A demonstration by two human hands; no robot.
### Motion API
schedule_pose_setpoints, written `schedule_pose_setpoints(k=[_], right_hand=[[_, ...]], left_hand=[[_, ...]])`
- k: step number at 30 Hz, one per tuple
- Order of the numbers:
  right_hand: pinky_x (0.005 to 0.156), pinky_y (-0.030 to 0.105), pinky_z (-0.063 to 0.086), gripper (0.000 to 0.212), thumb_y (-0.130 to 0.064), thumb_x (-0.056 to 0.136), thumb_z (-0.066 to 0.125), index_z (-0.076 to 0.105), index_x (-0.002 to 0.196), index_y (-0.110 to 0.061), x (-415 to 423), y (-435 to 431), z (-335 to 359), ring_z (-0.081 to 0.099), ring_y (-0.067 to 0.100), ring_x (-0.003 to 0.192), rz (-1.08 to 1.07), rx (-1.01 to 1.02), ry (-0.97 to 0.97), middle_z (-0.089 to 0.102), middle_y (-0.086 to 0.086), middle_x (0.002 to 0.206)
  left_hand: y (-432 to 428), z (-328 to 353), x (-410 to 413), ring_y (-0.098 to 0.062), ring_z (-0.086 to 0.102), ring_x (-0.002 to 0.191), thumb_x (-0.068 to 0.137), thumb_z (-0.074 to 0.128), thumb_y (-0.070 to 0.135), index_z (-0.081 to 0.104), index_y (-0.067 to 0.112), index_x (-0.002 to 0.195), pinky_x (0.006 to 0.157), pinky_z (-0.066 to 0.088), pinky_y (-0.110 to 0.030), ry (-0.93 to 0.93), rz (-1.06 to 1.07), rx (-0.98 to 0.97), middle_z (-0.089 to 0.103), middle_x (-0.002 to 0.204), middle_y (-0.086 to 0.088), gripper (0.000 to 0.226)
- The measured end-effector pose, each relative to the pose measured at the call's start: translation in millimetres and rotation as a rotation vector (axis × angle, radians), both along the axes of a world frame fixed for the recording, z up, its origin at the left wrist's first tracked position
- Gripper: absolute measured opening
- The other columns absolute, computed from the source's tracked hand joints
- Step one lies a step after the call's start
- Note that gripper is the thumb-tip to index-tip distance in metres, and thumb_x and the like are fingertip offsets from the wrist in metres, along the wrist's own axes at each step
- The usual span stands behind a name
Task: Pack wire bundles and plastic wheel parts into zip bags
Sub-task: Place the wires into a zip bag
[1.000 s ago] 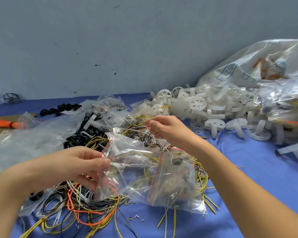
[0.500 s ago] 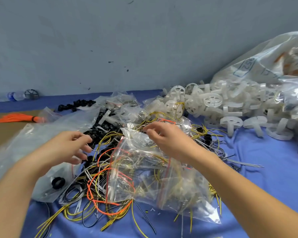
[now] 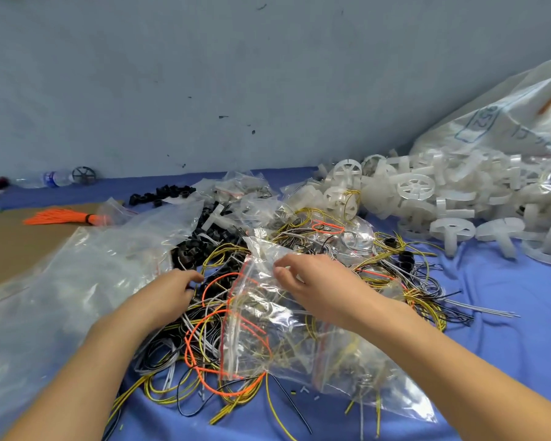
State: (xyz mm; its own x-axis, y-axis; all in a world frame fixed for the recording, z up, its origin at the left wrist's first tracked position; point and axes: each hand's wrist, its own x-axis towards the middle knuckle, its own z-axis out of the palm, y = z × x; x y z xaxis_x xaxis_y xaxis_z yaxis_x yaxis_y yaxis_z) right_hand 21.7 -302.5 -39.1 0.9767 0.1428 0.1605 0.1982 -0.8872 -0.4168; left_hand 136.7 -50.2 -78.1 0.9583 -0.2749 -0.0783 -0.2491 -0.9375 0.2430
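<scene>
A clear zip bag with a red seal strip lies on a tangle of yellow, black, white and orange wires. It holds yellow wires. My right hand pinches the bag's crumpled top edge between thumb and fingers. My left hand is down on the wire pile left of the bag, its fingertips curled in among the wires; whether they hold any is hidden. A heap of white plastic wheel parts lies at the back right.
A large clear plastic bag spreads over the left. Black rings, an orange wire bundle and a water bottle lie at the back left. A big white sack leans at the right. Blue cloth covers the table.
My left hand let go of the zip bag and dropped onto the wires beside it. My right hand stays on the bag's top edge. The view shifted left.
</scene>
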Motion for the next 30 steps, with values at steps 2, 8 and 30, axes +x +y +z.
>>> schedule_pose_setpoints(k=[2, 8, 30], right_hand=[[0.085, 0.041, 0.053, 0.036, -0.041, 0.104, 0.032, 0.061, 0.118, -0.024, 0, 0, 0, 0.063, 0.024, 0.099, 0.001, 0.005, 0.007, 0.069, 0.0, 0.113], [0.085, 0.042, 0.053, 0.035, -0.04, 0.103, 0.036, 0.063, 0.119, -0.024, 2, -1, 0, 0.064, 0.026, 0.098, -0.028, 0.059, 0.049, 0.069, 0.004, 0.112], [0.079, 0.043, 0.054, 0.021, -0.037, 0.097, 0.056, 0.073, 0.093, -0.027, 10, -29, 18, 0.068, 0.019, 0.084, -0.027, 0.43, 0.021, 0.072, -0.007, 0.089]], left_hand=[[-1, -1, 1, -0.02, 0.058, 0.115, 0.098, 0.044, 0.008, 0.053, 0.021, 0.135, 0.087, 0.044, -0.024, 0.051, -0.01, 0.016, 0.059, 0.133, -0.005, 0.04], [1, -1, 3, -0.019, 0.058, 0.118, 0.095, 0.046, 0.007, 0.056, 0.016, 0.132, 0.096, 0.044, -0.025, 0.056, 0.008, 0.005, 0.06, 0.132, -0.005, 0.039], [-30, 83, -43, -0.008, 0.062, 0.056, 0.1, 0.051, 0.03, 0.071, 0.018, 0.104, 0.046, 0.052, -0.022, 0.098, 0.091, -1.216, 0.067, 0.096, -0.002, 0.023]])
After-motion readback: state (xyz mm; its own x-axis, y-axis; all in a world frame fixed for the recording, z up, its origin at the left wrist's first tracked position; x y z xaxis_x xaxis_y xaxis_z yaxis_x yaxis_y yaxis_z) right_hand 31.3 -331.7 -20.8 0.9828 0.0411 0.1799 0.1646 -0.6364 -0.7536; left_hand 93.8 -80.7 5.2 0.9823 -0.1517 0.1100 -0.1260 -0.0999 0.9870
